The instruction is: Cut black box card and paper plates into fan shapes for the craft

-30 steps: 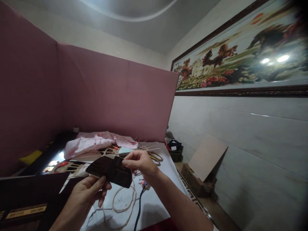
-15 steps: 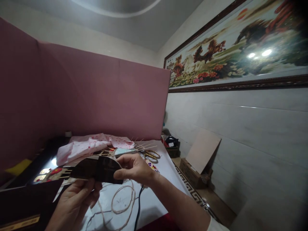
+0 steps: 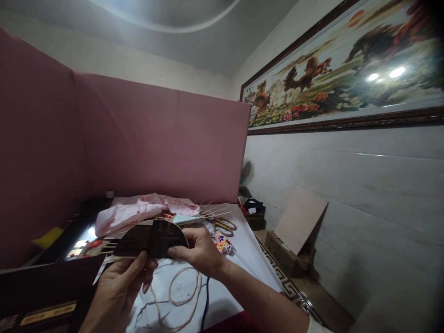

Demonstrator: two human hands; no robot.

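Note:
A dark, glossy half-round piece of card (image 3: 152, 238) is held up over the table between both hands. My left hand (image 3: 126, 277) pinches its lower left edge, thumb in front and fingers behind. At its right end, my right hand (image 3: 196, 249) grips the card between thumb and fingers. Beneath them a loop of twine (image 3: 183, 303) lies on the white tabletop (image 3: 229, 266). Gold-handled scissors (image 3: 225, 225) and a small flowered cloth piece (image 3: 222, 243) rest just beyond my right hand.
Pink cloth (image 3: 138, 210) and thin sticks (image 3: 217, 212) lie at the table's back. A large dark board (image 3: 52, 296) fills the lower left. A black cord (image 3: 207, 300) crosses the front. Pink panels (image 3: 159, 138) stand behind; a cardboard box (image 3: 282, 247) sits on the floor, right.
The view has shifted, so the scene sits slightly further right. The card is turned a little and its curved edge shows more fully. Both hands keep hold of it.

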